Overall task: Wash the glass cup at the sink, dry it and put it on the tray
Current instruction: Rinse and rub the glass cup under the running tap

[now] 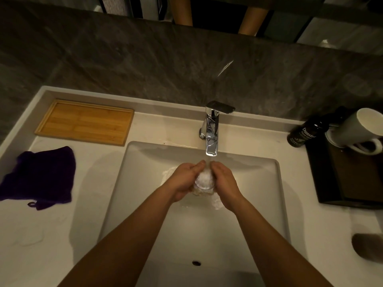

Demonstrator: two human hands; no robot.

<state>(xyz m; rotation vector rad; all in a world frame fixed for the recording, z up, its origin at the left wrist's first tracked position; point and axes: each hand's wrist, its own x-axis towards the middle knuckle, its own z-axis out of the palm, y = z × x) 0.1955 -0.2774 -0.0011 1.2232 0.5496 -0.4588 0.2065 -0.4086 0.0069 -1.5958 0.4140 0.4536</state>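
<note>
Wash step in hand: left hand (pixel 184 181) and right hand (pixel 224 183) were clasped around the glass cup (pixel 204 183) just below the chrome faucet (pixel 211 133); next, drying likely needs the purple cloth (pixel 39 177).

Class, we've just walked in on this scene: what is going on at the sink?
A person holds a clear glass cup in both hands, left hand and right hand, under the chrome tap over the white sink. The purple cloth and bamboo tray wait on the left.
</note>
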